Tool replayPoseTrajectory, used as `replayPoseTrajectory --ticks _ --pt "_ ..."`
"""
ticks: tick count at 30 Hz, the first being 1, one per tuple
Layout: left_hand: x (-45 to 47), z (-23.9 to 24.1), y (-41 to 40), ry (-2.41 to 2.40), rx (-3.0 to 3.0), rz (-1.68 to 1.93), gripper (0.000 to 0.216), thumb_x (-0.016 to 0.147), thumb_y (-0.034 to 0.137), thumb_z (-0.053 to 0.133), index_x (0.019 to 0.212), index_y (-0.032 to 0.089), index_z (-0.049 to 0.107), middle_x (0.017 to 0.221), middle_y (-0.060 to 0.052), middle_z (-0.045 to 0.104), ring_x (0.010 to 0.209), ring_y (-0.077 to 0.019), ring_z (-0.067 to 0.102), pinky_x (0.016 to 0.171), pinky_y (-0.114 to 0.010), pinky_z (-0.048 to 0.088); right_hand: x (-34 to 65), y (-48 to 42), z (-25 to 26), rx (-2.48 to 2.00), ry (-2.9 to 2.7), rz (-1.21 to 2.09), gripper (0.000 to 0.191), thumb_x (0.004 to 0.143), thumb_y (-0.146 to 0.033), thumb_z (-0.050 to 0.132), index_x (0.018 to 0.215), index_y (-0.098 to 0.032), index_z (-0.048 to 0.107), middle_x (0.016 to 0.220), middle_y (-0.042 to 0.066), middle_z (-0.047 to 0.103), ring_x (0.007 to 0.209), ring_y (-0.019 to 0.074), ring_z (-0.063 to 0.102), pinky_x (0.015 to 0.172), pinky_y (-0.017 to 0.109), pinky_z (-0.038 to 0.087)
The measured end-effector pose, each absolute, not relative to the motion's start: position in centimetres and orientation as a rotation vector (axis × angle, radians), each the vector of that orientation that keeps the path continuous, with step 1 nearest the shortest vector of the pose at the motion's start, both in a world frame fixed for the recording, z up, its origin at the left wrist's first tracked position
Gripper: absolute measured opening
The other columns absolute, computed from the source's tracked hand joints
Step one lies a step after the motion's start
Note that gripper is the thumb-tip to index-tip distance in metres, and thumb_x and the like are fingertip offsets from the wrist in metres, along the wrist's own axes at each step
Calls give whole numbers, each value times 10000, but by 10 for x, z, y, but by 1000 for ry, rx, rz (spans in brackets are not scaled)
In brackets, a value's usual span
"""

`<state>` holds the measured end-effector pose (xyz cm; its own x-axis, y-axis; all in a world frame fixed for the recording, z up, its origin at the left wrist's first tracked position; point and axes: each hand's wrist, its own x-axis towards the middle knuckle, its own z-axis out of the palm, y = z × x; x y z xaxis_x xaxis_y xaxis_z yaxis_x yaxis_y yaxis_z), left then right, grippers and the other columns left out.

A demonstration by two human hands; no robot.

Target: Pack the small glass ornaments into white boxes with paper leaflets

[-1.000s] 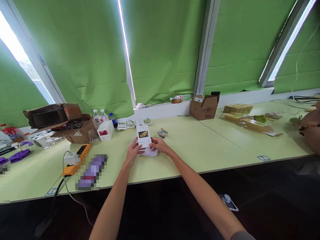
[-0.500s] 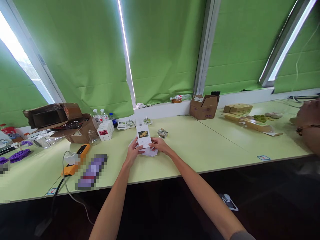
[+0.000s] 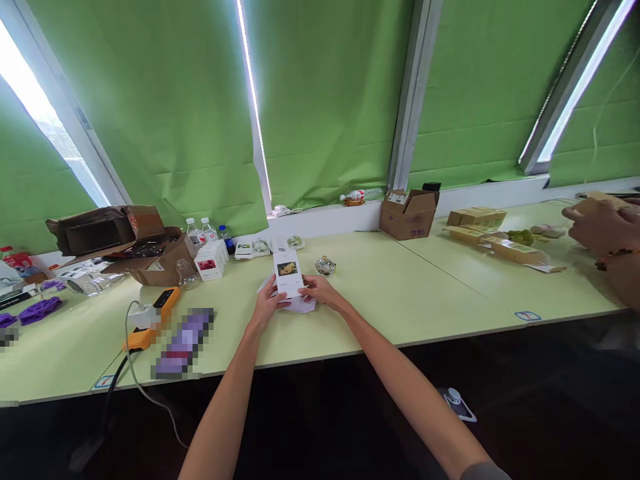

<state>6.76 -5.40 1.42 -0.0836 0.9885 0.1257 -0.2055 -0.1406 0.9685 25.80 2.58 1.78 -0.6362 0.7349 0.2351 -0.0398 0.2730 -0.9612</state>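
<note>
A white printed carton [image 3: 288, 281] with a picture of yellow flowers and a barcode flap at its top is held between my two hands over the table. My left hand [image 3: 269, 301] grips its lower left edge, thumb on the front. On the lower right edge, the fingers of my right hand [image 3: 320, 291] are closed. Beneath it lies a white paper-like piece [image 3: 301, 305], partly hidden. Just right of the carton sits a small round clear object with a gold top [image 3: 325, 266]. Behind are similar clear round pieces [image 3: 261, 246] on white cards.
White cartons [image 3: 211, 260], an open cardboard box [image 3: 155, 263], an orange power strip [image 3: 153, 320] and a blurred-out flat purple item [image 3: 183, 343] are left. A brown box [image 3: 409, 213] stands back right. Another person's hand [image 3: 600, 227] is by yellow boxes [image 3: 476, 217] far right.
My hands and the carton stay almost in place, the carton shifting very slightly. At the far right, the other person's hand has moved further into view over the table.
</note>
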Motion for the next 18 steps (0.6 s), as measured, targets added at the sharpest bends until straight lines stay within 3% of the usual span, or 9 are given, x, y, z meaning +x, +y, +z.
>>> replayPoseTrajectory --ticks 5,11,18 --pt "67 14 -54 1030 1097 1450 871 693 153 738 1465 262 348 1265 -117 611 982 -245 661 785 -391 597 258 26 18 -648 -1836 1474 538 744 -251 715 1267 -187 605 1081 80 694 741 129 634 585 212 562" --pt "67 15 -55 1015 1114 1438 826 704 148 723 1447 258 379 1244 -117 625 974 -246 663 780 -394 594 257 24 18 -683 -1741 1520 862 723 -233 766 1474 -231 342 1060 70 713 694 131 637 588 235 567" --pt "67 14 -55 1010 1115 1437 842 698 167 734 1453 235 368 1231 -133 629 958 -244 667 790 -400 587 257 23 19 -639 -1781 1525 784 740 -215 739 1446 -239 398 1153 79 678 747 134 638 589 222 569"
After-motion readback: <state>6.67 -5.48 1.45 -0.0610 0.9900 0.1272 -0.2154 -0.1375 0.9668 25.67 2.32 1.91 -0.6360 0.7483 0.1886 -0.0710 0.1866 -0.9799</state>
